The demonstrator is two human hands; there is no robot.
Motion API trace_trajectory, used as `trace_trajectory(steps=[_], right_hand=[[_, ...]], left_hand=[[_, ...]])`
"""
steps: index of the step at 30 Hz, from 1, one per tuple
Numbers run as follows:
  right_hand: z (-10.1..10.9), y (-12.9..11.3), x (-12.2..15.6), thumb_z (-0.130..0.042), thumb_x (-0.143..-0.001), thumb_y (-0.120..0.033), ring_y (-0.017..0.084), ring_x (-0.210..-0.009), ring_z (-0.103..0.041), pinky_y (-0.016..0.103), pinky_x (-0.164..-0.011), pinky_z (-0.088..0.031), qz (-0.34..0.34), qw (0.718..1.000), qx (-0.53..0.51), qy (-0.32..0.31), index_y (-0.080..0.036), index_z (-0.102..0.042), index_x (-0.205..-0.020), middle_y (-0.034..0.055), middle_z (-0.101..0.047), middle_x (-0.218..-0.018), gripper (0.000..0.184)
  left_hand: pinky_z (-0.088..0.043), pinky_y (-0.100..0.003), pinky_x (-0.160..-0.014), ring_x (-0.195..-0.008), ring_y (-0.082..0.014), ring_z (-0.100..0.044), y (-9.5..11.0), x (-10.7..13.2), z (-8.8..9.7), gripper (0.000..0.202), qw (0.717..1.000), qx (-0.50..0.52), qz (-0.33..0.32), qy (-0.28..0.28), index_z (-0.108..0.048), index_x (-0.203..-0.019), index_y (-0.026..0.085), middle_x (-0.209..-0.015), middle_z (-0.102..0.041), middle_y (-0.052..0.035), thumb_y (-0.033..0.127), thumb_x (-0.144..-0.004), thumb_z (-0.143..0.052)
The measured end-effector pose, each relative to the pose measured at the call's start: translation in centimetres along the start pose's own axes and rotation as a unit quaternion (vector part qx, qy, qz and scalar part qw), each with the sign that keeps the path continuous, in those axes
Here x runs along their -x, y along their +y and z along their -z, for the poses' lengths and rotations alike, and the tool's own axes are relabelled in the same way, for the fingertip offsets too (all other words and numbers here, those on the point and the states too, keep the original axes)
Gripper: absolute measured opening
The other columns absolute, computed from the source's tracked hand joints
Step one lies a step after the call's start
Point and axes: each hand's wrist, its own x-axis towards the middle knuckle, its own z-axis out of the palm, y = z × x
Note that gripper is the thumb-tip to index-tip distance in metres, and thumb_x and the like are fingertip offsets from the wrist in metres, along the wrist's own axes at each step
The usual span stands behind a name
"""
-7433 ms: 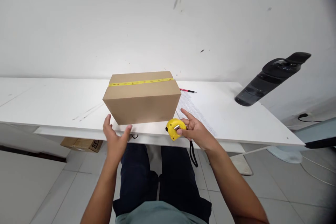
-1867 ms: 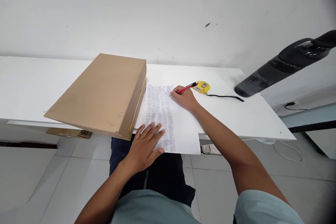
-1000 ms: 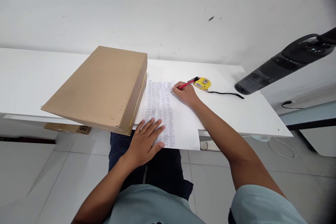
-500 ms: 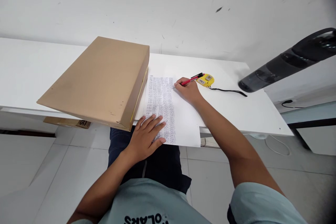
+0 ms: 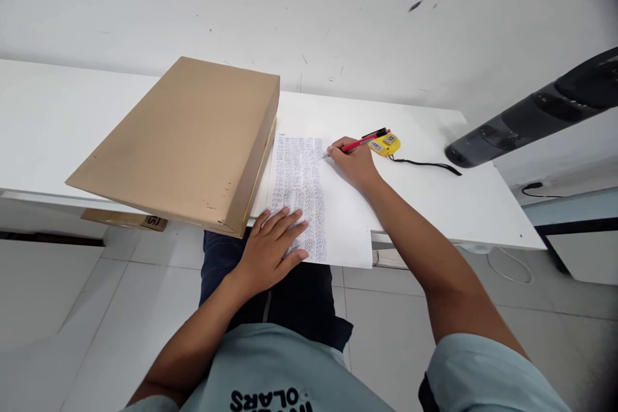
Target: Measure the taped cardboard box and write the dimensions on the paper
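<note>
A white sheet of paper point(image 5: 345, 225) lies on the white table, its near edge hanging past the table's front. Dense rows of small handwriting fill its left part. My right hand point(image 5: 356, 164) pinches a red pen point(image 5: 355, 143) with a black clip; the tip points at the right side of the written rows, and I cannot tell whether it touches. Flat on the lower left of the sheet rests my left hand point(image 5: 273, 248), fingers spread, holding nothing. A yellow tape measure point(image 5: 386, 143) with a black wrist strap sits just beyond the right hand, partly behind the pen's end.
A large brown cardboard box point(image 5: 188, 141) stands left of the paper, jutting over the front edge of the table point(image 5: 425, 199). On the right end is a dark, tall cylindrical object point(image 5: 526, 116). The wall point(image 5: 290, 6) rises behind. Another piece of cardboard point(image 5: 125, 219) shows below the table.
The pen now leans lower, and its tip shows clear of the fingers. My right hand has shifted slightly right of the writing. The whole view has moved a little; my left hand stays on the paper.
</note>
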Motion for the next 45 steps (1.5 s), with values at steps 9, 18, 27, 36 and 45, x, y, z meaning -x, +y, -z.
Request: trace_trajectory(steps=[9,18,27,36,45], right_hand=[[0.0,-0.5,0.1,-0.064,-0.074,-0.022,0.017,-0.068,-0.051,0.033,-0.066,-0.043,-0.001,1.000,0.023,-0.016,-0.021,-0.060,-0.064,-0.0006,-0.058,-0.064,0.011],[0.2,0.0,0.0,-0.062,-0.073,-0.022,0.016,-0.066,-0.050,0.033,-0.064,-0.041,0.009,1.000,0.017,0.000,-0.022,-0.058,-0.062,-0.0017,-0.056,-0.063,0.012],[0.2,0.0,0.1,-0.062,-0.072,-0.020,0.016,-0.065,-0.048,0.032,-0.062,-0.039,0.014,1.000,0.019,-0.003,-0.023,-0.057,-0.061,-0.0026,-0.054,-0.061,0.012],[0.1,0.3,0.0,-0.063,-0.073,-0.022,0.016,-0.066,-0.049,0.032,-0.064,-0.039,0.017,1.000,0.011,-0.006,-0.022,-0.057,-0.062,-0.0030,-0.055,-0.062,0.012],[0.2,0.8,-0.1,-0.062,-0.086,-0.034,0.020,-0.077,-0.057,0.035,-0.075,-0.048,0.073,0.994,0.071,0.038,-0.024,-0.063,-0.085,0.0004,-0.063,-0.080,0.010]], left_hand=[[-0.018,-0.049,-0.132,-0.153,-0.0236,-0.040,0.0,0.0,-0.3,0.053,1.000,-0.011,-0.005,0.021,-0.053,-0.149,0.025,-0.161,-0.049,-0.0039,0.053,-0.107,-0.036],[-0.019,-0.049,-0.132,-0.154,-0.0235,-0.040,0.0,0.0,-0.3,0.051,1.000,-0.014,0.003,0.011,-0.052,-0.150,0.027,-0.161,-0.049,-0.0032,0.051,-0.107,-0.039],[-0.020,-0.050,-0.132,-0.153,-0.0241,-0.041,0.1,-0.1,-0.3,0.051,1.000,-0.012,0.003,0.015,-0.053,-0.149,0.026,-0.161,-0.050,-0.0037,0.050,-0.107,-0.040],[-0.021,-0.050,-0.132,-0.153,-0.0246,-0.041,0.1,0.0,-0.4,0.049,1.000,-0.008,0.006,0.016,-0.053,-0.150,0.028,-0.161,-0.050,-0.0033,0.048,-0.105,-0.046],[-0.026,-0.053,-0.130,-0.152,-0.0250,-0.042,0.6,-0.5,0.2,0.049,1.000,-0.012,0.012,0.016,-0.055,-0.146,0.025,-0.159,-0.052,-0.0046,0.051,-0.105,-0.045]])
